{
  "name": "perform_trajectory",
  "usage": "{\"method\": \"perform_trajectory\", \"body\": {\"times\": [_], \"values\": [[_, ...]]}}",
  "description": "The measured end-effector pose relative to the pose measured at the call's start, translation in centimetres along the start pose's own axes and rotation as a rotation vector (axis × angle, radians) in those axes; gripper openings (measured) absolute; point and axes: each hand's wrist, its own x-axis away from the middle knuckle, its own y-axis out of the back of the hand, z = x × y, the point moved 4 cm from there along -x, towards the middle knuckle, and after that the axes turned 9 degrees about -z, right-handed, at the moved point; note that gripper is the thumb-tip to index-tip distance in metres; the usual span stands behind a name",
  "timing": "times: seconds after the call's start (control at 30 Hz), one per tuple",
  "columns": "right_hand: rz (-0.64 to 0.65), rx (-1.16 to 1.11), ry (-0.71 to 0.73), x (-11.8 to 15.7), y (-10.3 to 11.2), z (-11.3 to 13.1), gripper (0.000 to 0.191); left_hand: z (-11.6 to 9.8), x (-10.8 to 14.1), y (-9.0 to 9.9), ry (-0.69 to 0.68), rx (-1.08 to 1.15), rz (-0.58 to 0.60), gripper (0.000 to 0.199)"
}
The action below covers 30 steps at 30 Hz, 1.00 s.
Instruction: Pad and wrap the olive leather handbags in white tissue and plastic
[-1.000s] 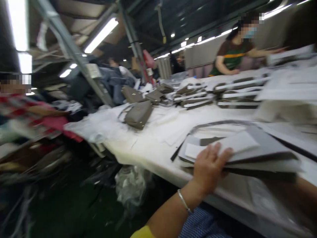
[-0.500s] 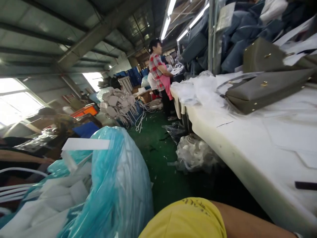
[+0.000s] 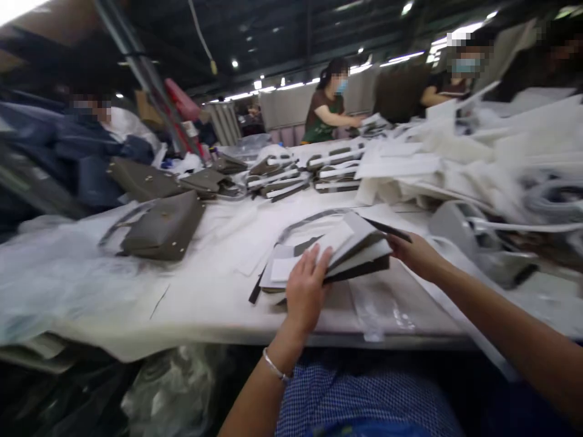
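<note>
A flat grey-brown handbag (image 3: pixel 359 270) with white and grey sheets layered on it lies tilted at the front of the table. My left hand (image 3: pixel 307 288) grips its near edge, fingers stretched over a white piece; the thumb is partly hidden. At the bag's right end, my right hand (image 3: pixel 412 252) has its fingers closed on a dark flap or strap. A long strap loops along the far side of the bag. Motion blur hides the finer details.
More brown handbags (image 3: pixel 164 227) stand at left, and wrapped ones lie in stacks (image 3: pixel 277 179) behind. White sheets (image 3: pixel 455 170) pile up at right, beside a grey bag-shaped piece (image 3: pixel 473 243). A co-worker (image 3: pixel 330 109) handles material across the table; another person (image 3: pixel 455 79) is farther right.
My view has swung right, from the aisle and the blue plastic bag to the table. Both hands have come into view, holding the layered handbag.
</note>
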Motion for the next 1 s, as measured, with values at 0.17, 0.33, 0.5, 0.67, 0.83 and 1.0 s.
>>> {"method": "perform_trajectory", "body": {"times": [0.17,0.33,0.5,0.67,0.83,1.0], "values": [[0.073,0.417,0.156,3.8,1.5,0.6,0.030,-0.2,-0.2,-0.3,-0.035,0.009,0.002,0.086],[0.396,0.714,0.450,11.9,-2.0,-1.6,0.050,-1.5,1.4,-1.0,-0.167,-0.046,0.042,0.086],[0.497,0.783,0.632,16.2,-3.2,-3.7,0.069,-2.4,2.1,-1.1,-0.252,-0.118,0.042,0.074],[0.372,0.625,0.780,17.8,-1.9,1.0,0.045,-3.7,3.8,-0.7,-0.340,-0.173,0.016,0.068],[0.158,0.455,0.740,12.5,-0.6,7.3,0.021,-4.1,5.0,-0.9,-0.386,-0.200,0.001,0.066],[0.211,0.734,0.302,0.5,-3.2,4.6,0.025,-3.9,4.4,-1.3,-0.373,-0.216,-0.014,0.065]]}}
